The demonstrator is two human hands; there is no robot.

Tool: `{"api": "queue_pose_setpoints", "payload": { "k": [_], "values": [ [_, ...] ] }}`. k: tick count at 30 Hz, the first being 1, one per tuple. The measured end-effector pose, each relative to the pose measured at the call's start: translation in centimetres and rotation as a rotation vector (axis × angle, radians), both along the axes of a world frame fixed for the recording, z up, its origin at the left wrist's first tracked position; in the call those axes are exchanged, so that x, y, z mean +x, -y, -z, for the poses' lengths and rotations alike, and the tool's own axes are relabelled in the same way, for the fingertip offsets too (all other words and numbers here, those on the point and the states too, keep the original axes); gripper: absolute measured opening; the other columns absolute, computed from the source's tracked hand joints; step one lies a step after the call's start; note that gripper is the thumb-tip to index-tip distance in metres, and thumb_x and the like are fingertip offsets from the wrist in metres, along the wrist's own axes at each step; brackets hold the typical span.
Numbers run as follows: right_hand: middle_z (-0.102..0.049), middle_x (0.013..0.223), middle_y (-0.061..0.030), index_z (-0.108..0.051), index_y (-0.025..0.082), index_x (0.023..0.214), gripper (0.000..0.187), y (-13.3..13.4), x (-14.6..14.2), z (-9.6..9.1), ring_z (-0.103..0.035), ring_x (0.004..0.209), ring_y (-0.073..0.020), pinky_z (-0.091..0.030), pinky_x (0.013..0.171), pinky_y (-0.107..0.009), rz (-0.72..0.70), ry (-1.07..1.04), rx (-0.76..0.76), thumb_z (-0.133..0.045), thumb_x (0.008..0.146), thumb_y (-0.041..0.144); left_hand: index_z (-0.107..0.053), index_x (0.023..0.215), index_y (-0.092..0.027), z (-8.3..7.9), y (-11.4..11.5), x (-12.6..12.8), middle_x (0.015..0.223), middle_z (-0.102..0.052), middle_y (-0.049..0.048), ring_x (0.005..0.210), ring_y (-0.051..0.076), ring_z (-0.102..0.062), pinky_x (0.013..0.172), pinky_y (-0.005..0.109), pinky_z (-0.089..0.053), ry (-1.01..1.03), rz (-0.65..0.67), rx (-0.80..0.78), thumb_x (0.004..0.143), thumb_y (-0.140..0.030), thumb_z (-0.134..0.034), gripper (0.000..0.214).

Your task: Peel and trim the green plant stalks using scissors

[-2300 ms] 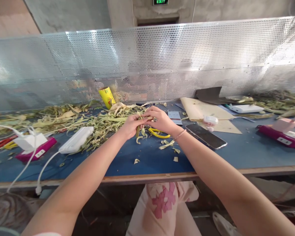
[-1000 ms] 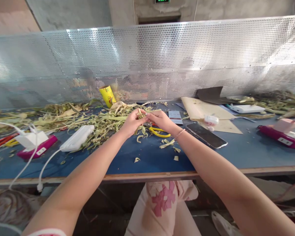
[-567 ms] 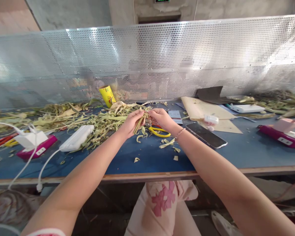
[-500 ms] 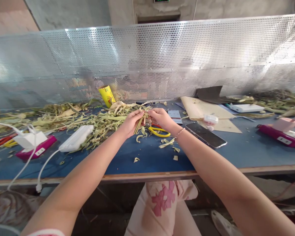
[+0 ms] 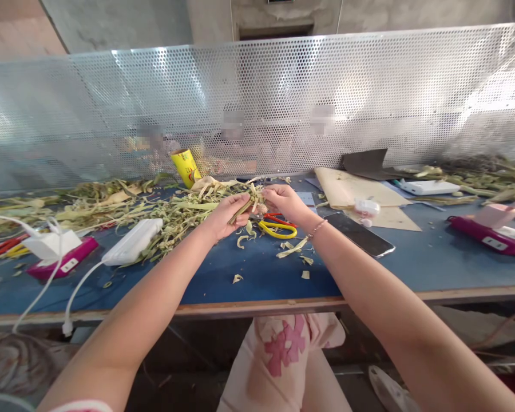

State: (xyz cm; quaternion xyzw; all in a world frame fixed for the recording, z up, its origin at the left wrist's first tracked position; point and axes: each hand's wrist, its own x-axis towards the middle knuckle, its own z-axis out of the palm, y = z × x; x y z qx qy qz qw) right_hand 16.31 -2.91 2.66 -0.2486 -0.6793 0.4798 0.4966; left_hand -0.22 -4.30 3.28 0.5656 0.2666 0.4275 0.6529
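A small bunch of dried, greenish-yellow plant strips (image 5: 244,209) rests in my left hand (image 5: 226,218), whose thumb and fingers close around it. My right hand (image 5: 287,203) is pinched at the bunch's upper right end, on a pale strip there; its fingertips partly hide the contact. Beneath my hands lie scissors (image 5: 278,230) with yellow and red handles, their blades hidden. To the left of my left hand spreads a loose pile of dried plant matter (image 5: 182,214).
A black phone (image 5: 363,236) lies right of my right hand, near brown paper (image 5: 347,189) and an earbud case (image 5: 367,207). Left stand a white power bank (image 5: 134,241) and a magenta power strip (image 5: 64,257). A yellow tube (image 5: 186,168) leans before the perforated metal screen (image 5: 283,86).
My right hand has shifted slightly right and up, away from my left hand. The bunch in my left hand has tilted, and more of the red scissor handle shows.
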Motion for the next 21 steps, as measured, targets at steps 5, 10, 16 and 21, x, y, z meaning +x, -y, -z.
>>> {"api": "queue_pose_setpoints", "payload": {
  "k": [5, 10, 16, 21],
  "values": [
    [-0.023, 0.042, 0.0103, -0.031, 0.019, 0.053, 0.036, -0.1, -0.1, 0.1, -0.020, 0.037, -0.0015, -0.016, 0.038, -0.019, -0.095, -0.108, -0.075, -0.059, 0.071, 0.034, -0.052, 0.072, -0.012, -0.3, 0.0, -0.4, 0.059, -0.060, 0.0015, 0.033, -0.004, -0.030, 0.036, 0.010, -0.022, -0.050, 0.007, -0.015, 0.066, -0.024, -0.069, 0.021],
    [-0.024, 0.041, 0.0108, -0.031, 0.019, 0.054, 0.033, 0.0, -0.1, 0.0, -0.019, 0.035, -0.0012, -0.015, 0.036, -0.018, -0.155, -0.160, -0.189, -0.058, 0.071, 0.029, -0.051, 0.071, -0.012, -0.3, 0.3, -0.3, 0.058, -0.064, 0.0038, 0.031, -0.003, -0.030, 0.035, 0.012, -0.022, -0.137, 0.077, 0.024, 0.064, -0.023, -0.070, 0.023],
    [-0.023, 0.042, 0.0111, -0.032, 0.019, 0.056, 0.031, 0.1, -0.2, 0.0, -0.018, 0.034, -0.0007, -0.015, 0.035, -0.016, -0.175, -0.157, -0.270, -0.058, 0.071, 0.028, -0.049, 0.071, -0.012, 0.2, 0.5, 0.2, 0.056, -0.064, 0.0031, 0.030, -0.002, -0.031, 0.036, 0.014, -0.022, -0.183, 0.096, 0.073, 0.062, -0.025, -0.071, 0.027],
    [-0.024, 0.044, 0.0111, -0.034, 0.019, 0.059, 0.030, 0.1, -0.3, -0.1, -0.019, 0.034, -0.0005, -0.015, 0.034, -0.015, -0.149, -0.198, -0.297, -0.060, 0.070, 0.029, -0.047, 0.074, -0.014, 0.7, 0.7, 0.9, 0.058, -0.064, 0.0011, 0.032, 0.000, -0.036, 0.037, 0.015, -0.027, -0.166, -0.019, 0.148, 0.064, -0.030, -0.070, 0.029]
  ]
}}
